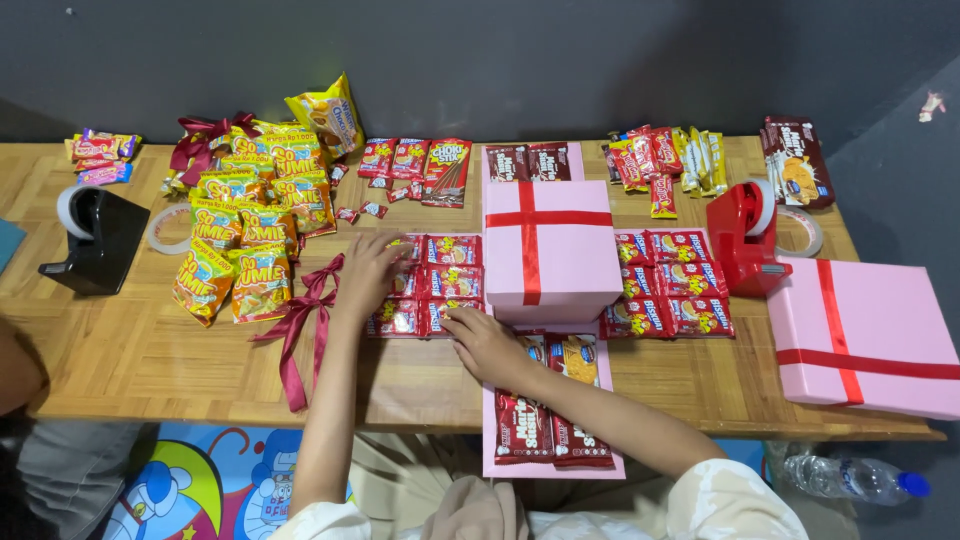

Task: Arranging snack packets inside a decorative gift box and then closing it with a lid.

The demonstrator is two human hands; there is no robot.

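A: Where are the hands?

B: Both lie flat on the red packets (432, 283), which sit in a grid on the pink flap left of the box (550, 250), near the middle of the worktop (150, 350). The left hand (368, 272) rests fingers spread on the grid's left column; the right hand (487, 345) presses its fingertips on the packet at the grid's near right corner. Neither pinches anything.

A: How would those packets handle?

B: I judge them light, thin and crinkly, with slick film, so they slide easily. The contents may be brittle, so press gently. Best taken by a sealed end seam or lifted at an edge with the fingertips.

A: And their direction?

B: Each packet's long axis runs left to right, parallel to the worktop's near edge, in rows stacked front to back. I can't tell which end is the top.

A: What lies around them?

B: The box is pink with a red ribbon cross. Brown packets (548, 425) lie lengthwise on the flap hanging over the near edge. Yellow bags (245, 250) and a dark red ribbon (300, 320) sit towards the left, a black tape dispenser (95, 240) near the left edge, a red one (745, 235) and a pink lid (865, 335) towards the right.
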